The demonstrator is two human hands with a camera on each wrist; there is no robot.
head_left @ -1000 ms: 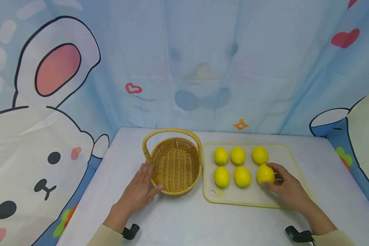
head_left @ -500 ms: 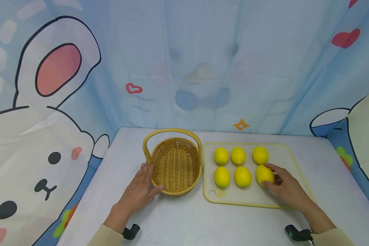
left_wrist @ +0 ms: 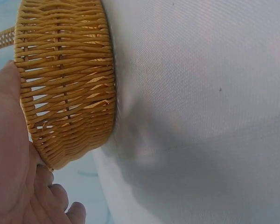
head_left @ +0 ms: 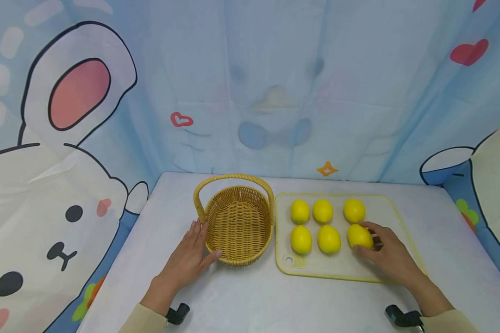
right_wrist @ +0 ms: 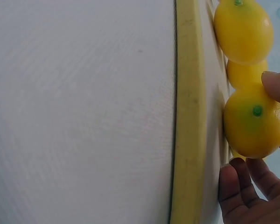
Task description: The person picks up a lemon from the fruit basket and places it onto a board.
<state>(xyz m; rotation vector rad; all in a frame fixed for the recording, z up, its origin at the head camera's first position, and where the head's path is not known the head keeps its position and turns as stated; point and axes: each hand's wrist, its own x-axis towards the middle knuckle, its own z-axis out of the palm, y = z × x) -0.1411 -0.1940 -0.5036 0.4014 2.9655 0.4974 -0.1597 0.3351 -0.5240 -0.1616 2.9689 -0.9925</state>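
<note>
My left hand (head_left: pixel 186 260) rests against the left side of a round woven basket (head_left: pixel 238 226) with an arched handle. Its fingers lie extended along the wall, and the thumb reaches the front rim; the left wrist view shows the basket's woven side (left_wrist: pixel 67 79) close up. On a pale cutting board (head_left: pixel 346 270) with a yellow edge, several yellow lemons stand in two rows. My right hand (head_left: pixel 387 252) holds the front-right lemon (head_left: pixel 359 236) between thumb and fingers. In the right wrist view, this lemon (right_wrist: pixel 255 122) shows its green end low over the board.
Left of the held lemon are two front-row lemons, one of them the middle lemon (head_left: pixel 329 239). Behind it sits the back-right lemon (head_left: pixel 354 211). The white table (head_left: pixel 300 305) ends at a blue printed curtain (head_left: pixel 275 92).
The front-right lemon has turned slightly in my right hand, and the lemon behind it has shifted a touch to the right. My left hand and the basket stay in place.
</note>
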